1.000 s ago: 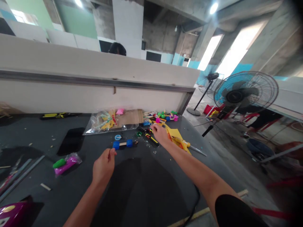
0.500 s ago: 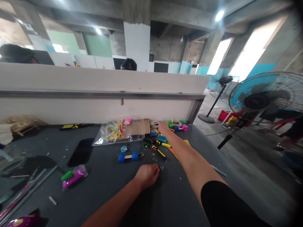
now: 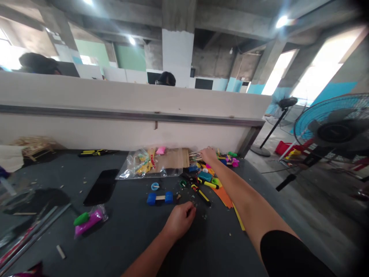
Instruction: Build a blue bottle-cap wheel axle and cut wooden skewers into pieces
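Observation:
My left hand [image 3: 181, 219] rests on the dark tabletop with its fingers curled in a loose fist and nothing visible in it. Just beyond it lies a piece made of two blue blobs joined by a short wooden stick [image 3: 160, 198]. My right hand [image 3: 210, 156] reaches to the back of the table, its bent fingers closed at a bundle of thin wooden sticks [image 3: 196, 155]; the fingertips are partly hidden. Near my right forearm are yellow-and-black pliers [image 3: 201, 194], a teal packet [image 3: 205, 176] and orange sheets [image 3: 223, 196].
A clear plastic bag [image 3: 138, 163] lies by the white partition [image 3: 121, 132]. Further left are a black phone [image 3: 101, 187], a purple packet with a green lump [image 3: 89, 223] and metal rods [image 3: 40, 234]. A fan [image 3: 334, 130] stands right of the table. Two people's heads show behind the partition.
The view has shifted left, so things appear further right. My right hand stays at the sticks, and more orange and yellow sheets show beside its forearm. My left hand stays curled on the table.

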A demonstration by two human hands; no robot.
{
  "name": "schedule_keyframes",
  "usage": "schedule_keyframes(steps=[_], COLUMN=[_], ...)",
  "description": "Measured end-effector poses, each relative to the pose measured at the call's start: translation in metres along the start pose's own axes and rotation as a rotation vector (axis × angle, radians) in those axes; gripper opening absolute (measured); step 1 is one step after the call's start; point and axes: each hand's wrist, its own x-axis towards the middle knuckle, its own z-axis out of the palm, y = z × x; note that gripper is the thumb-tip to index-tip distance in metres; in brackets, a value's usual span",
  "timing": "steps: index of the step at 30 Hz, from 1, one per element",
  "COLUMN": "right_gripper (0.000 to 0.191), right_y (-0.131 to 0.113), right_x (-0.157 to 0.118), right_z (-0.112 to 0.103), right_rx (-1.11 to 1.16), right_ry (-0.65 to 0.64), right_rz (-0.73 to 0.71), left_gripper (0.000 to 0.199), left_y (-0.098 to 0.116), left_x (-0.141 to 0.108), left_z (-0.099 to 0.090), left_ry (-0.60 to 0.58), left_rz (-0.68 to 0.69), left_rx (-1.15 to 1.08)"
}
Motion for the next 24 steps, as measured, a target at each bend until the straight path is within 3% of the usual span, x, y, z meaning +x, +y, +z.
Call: schedule_keyframes(steps=[8,18,24], right_gripper=[0.028,0.027,0.024], right_y=[-0.014,0.041,0.055], right_x=[0.01,-0.012,-0.028], right_z=[0.003,-0.033,-0.032], right_rx=[-0.038,-0.124,-0.099], right_ry=[-0.028,-0.032,0.023], right_rz=[-0.077,0.013,0.152], left_gripper=[0.029,0.026,0.026], left_y=[-0.001,0.0,0.0], left_x=[-0.002,-0.005,-0.007], left_z=[-0.003,0.0,-0.001], left_ry=[0.007,0.023,0.023], left_rz=[-0.01,0.043,0.056], left_rx=[-0.039,0.045,0.08])
